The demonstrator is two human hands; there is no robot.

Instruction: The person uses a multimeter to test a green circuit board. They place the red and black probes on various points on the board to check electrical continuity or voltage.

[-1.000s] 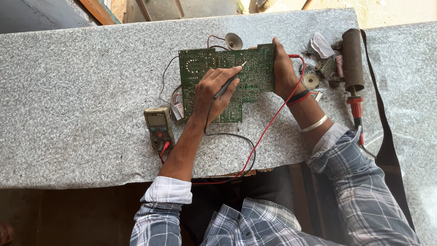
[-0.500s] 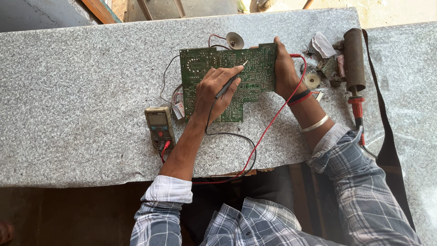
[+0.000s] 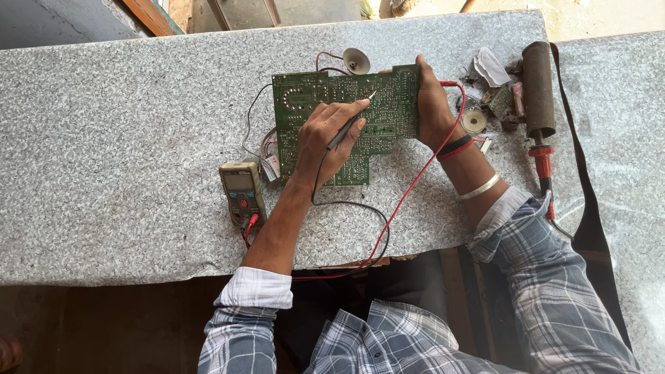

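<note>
A green circuit board [image 3: 305, 93] lies solder side up on the grey granite slab [image 3: 125, 138]. My left hand [image 3: 325, 138] rests on the board and grips a black test probe [image 3: 350, 125], its metal tip touching the board's middle. My right hand [image 3: 433, 104] clasps the board's right edge, with a red lead [image 3: 415, 183] running out beside it; whether it also holds a red probe is hidden. A grey-green multimeter [image 3: 242, 190] sits left of my left forearm, with the black lead [image 3: 357, 208] and the red one looping back to it.
A brown cylindrical tool with a red tip [image 3: 539, 97] lies at the right beside small scrap parts and a solder coil [image 3: 474, 121]. A small round speaker [image 3: 357, 61] sits behind the board. A dark gap [image 3: 589, 208] splits the slab from a second slab at right.
Hardly anything differs. My left hand and the black probe have shifted very slightly on the board; my right hand stays on the board's edge.
</note>
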